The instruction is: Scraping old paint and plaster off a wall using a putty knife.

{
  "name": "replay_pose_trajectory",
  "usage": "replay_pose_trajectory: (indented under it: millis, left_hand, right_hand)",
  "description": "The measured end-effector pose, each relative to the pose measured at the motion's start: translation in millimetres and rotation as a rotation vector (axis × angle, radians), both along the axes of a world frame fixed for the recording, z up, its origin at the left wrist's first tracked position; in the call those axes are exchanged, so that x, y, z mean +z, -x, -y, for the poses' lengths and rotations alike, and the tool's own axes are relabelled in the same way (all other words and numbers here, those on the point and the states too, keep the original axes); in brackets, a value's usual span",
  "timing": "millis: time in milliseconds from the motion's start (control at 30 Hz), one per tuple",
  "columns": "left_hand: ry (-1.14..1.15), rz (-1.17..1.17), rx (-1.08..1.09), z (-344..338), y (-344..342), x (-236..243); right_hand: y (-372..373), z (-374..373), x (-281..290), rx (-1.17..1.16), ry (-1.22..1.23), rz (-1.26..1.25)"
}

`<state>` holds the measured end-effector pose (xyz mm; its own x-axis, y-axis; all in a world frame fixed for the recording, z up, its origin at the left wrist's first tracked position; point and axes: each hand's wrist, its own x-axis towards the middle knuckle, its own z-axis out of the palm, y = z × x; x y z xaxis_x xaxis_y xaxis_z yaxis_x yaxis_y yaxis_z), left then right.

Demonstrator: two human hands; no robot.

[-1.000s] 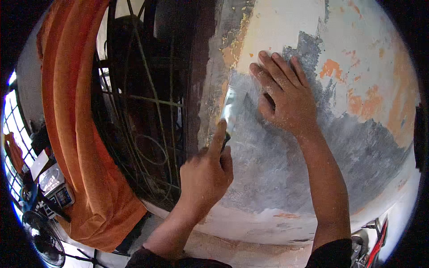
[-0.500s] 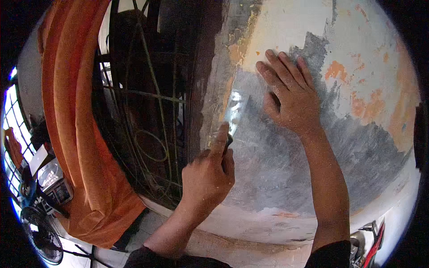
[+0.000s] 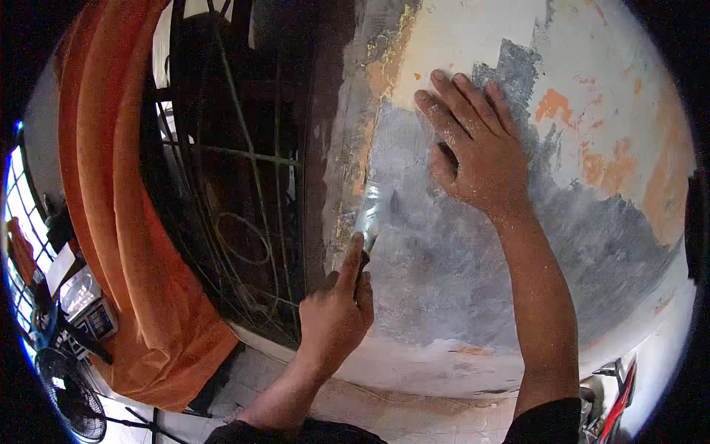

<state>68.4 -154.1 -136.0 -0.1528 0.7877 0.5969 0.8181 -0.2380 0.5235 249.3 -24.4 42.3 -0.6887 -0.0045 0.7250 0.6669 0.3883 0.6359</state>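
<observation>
My left hand (image 3: 331,320) is closed round the dark handle of a scraper (image 3: 368,211), its index finger stretched along the tool toward the shiny metal blade. The blade lies against the wall (image 3: 444,288), along the strip where grey gives way to a rough, flaking yellowish edge (image 3: 377,78) beside the dark window frame. Higher up and to the right, my right hand (image 3: 484,159) rests with its palm and fingers on the wall, over a grey patch bordering cream paint. Pale dust specks both hands.
A dark window grille (image 3: 251,155) with bent metal bars fills the left of the wall. An orange curtain (image 3: 122,207) hangs beside it. Further left stands a black fan (image 3: 70,392). Red-handled tools (image 3: 620,407) lie at the lower right.
My left hand has drawn the scraper down and a little left along the flaking edge. The right hand keeps its place on the wall, while the whole view has shifted slightly.
</observation>
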Motion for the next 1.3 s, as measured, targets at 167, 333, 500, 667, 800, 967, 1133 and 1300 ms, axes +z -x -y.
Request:
replay_pose_trajectory:
  millis: [167,333,500,667,800,967,1133,1300]
  left_hand:
    - [-0.082,-0.006,-0.011,-18.2,2.3,47.5]
    - [-0.075,-0.014,-0.006,-10.4,-8.3,-5.8]
    - [-0.080,0.016,-0.016,-17.6,-0.5,26.8]
    - [-0.233,-0.059,0.026,-33.7,0.9,54.0]
    - [-0.151,0.040,-0.048,-14.7,-8.0,-39.2]
    - [-0.043,0.064,-0.104,-1.4,-10.1,-63.6]
    - [0.047,0.057,-0.150,-0.8,-6.2,-18.8]
    - [0.077,0.011,-0.191,6.6,-0.5,-60.6]
  right_hand:
    - [-4.0,-0.4,1.1,-0.031,-0.010,0.008]
    - [-8.9,-1.5,2.2,-0.027,-0.029,0.004]
    - [-1.1,3.2,0.1,-0.029,0.022,-0.015]
    - [-7.0,-0.9,0.5,-0.013,-0.003,-0.005]
    - [-2.3,-1.7,-8.9,-0.011,-0.011,-0.036]
    - [-0.1,-1.9,-8.3,0.006,-0.023,-0.063]
    - [-3.9,-3.4,-13.3,-0.022,-0.004,-0.078]
    - [3.4,3.8,-17.9,-0.027,-0.002,-0.127]
